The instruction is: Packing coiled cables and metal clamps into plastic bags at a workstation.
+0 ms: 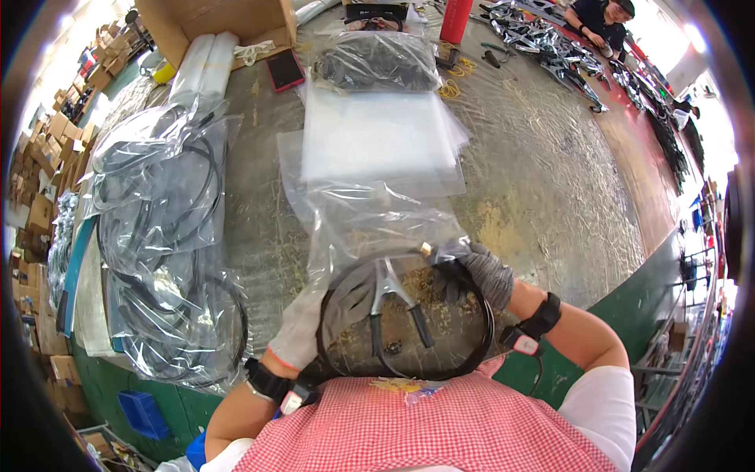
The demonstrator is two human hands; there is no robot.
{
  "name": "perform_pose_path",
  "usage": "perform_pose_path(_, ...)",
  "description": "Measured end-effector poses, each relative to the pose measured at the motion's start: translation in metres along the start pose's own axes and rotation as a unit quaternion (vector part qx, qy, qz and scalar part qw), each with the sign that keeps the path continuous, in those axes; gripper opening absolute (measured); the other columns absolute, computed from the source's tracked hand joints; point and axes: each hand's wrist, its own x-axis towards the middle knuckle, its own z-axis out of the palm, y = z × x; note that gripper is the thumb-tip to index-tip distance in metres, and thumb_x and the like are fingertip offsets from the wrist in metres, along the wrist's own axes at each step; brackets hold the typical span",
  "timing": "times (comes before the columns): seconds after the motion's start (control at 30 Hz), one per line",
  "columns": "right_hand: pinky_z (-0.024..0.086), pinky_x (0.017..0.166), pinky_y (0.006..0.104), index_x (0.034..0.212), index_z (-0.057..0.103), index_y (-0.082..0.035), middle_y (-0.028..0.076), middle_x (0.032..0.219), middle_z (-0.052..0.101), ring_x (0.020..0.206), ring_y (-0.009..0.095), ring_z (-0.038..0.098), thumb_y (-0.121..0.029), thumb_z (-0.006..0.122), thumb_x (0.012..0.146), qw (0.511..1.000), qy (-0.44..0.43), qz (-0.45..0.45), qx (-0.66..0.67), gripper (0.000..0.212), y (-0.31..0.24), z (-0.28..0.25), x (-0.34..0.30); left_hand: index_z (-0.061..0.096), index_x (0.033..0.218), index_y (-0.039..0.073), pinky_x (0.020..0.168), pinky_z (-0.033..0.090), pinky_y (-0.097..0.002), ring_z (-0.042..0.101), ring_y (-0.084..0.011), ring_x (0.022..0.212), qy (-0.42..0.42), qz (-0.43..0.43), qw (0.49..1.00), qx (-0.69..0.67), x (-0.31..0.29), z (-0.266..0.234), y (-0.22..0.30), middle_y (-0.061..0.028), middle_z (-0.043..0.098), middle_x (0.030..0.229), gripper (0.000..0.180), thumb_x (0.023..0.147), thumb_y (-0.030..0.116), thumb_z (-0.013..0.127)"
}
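In front of my chest is a coil of black cable or hose (320, 330). A brass-coloured end (427, 248) shows at its top. Within the loop is a Y-shaped metal piece with two black grips (421, 325); its exact kind is unclear. A clear plastic bag (377, 224) reaches over the coil's upper part. My left hand (307, 318), in a pale glove, is closed around the coil's left side, fingers partly behind the plastic. My right hand (481, 277), in a dark grey glove, grips the coil's upper right beside the bag's edge; some fingertips are hidden.
Ahead lies a stack of clear bags (377, 138), with a bagged dark bundle (377, 63) beyond. Bagged black coils (157, 181) pile up on the left. Farther back are a phone (285, 71), an open carton (224, 20) and a red bottle (456, 20). A co-worker (602, 23) sits far right.
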Motion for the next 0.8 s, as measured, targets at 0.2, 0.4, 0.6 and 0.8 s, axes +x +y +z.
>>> perform_pose_path(0.2, 0.052, 0.048, 0.0278, 0.107, 0.058, -0.005, 0.012, 0.084, 0.066, 0.056, 0.019, 0.062, -0.022, 0.046, 0.094, 0.946, 0.180, -0.019, 0.267, 0.025, 0.001, 0.020, 0.009, 0.043, 0.132, 0.005, 0.081, 0.049, -0.0304, 0.061, -0.0220, 0.097, 0.029, -0.012, 0.944, 0.329, 0.032, 0.006, -0.012, -0.0104, 0.059, 0.115, 0.054, 0.096, 0.045, 0.036)
perform_pose_path(0.4, 0.054, 0.047, 0.0364, 0.111, 0.054, 0.000, 0.017, 0.087, 0.065, 0.059, 0.026, 0.064, -0.015, 0.048, 0.094, 0.939, 0.223, 0.002, 0.262, 0.024, 0.050, 0.009, -0.034, 0.053, 0.123, 0.004, 0.087, 0.042, -0.0266, 0.056, -0.0152, 0.098, 0.054, 0.184, 0.633, 0.750, -0.016, -0.013, -0.008, -0.0091, 0.061, 0.109, 0.056, 0.096, 0.049, 0.033)
perform_pose_path(0.6, 0.052, 0.060, 0.0312, 0.107, 0.056, -0.004, 0.010, 0.077, 0.062, 0.065, 0.020, 0.060, -0.016, 0.042, 0.093, 0.908, 0.043, -0.081, 0.409, 0.024, 0.063, 0.016, -0.055, 0.056, 0.116, -0.001, 0.081, 0.048, -0.0309, 0.059, -0.0188, 0.088, 0.071, 0.247, 0.710, 0.656, -0.013, -0.012, -0.039, -0.0077, 0.061, 0.094, 0.046, 0.095, 0.038, 0.042)
perform_pose_path(0.8, 0.047, 0.081, 0.0334, 0.111, 0.058, 0.000, 0.010, 0.100, 0.064, 0.086, 0.020, 0.061, -0.013, 0.042, 0.091, 0.979, 0.072, -0.183, -0.058, 0.028, 0.091, 0.016, -0.077, 0.025, 0.137, -0.003, 0.073, 0.050, -0.0395, 0.061, -0.0302, 0.083, -0.078, 0.235, 0.533, 0.809, -0.041, -0.051, -0.029, -0.0190, 0.059, 0.091, 0.058, 0.086, 0.009, 0.049)
